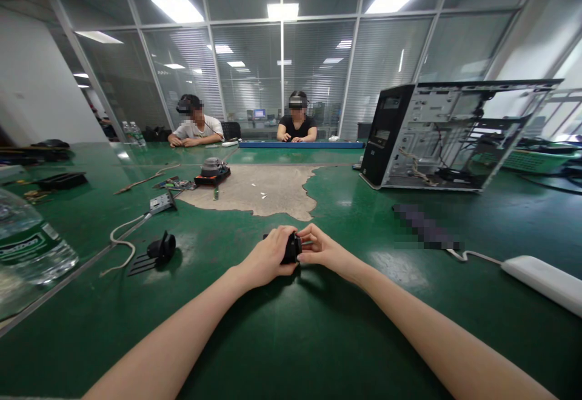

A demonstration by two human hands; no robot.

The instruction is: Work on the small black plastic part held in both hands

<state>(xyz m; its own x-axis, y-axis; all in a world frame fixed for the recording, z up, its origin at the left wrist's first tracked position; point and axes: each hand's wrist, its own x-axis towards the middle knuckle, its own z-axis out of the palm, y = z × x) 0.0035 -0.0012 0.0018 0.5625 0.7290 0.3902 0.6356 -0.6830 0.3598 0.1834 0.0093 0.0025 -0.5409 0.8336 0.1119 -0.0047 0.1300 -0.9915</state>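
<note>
Our forearms (pixel 182 333) enter from the lower edge of the view and converge on the black part (pixel 291 251), held at the middle of the green table (pixel 354 351). Our left hand (pixel 271 253) is clamped around its left side, fingers over the top; our right hand (pixel 325 251) grips its right end between thumb and fingertips. The two hands are close together, with the part between them. Beyond it we see the bare patch (pixel 273 191), with the domed device (pixel 213 170) at its left edge. To the left lie the pronged part (pixel 160 251), the cable (pixel 122 242), the metal bracket (pixel 161 203) and, farther out, the bottle (pixel 34 245). To the right stands the open computer case (pixel 416 136); nearer us lies the white bar (pixel 543 279). Two people (pixel 297 124) sit across the table.
</note>
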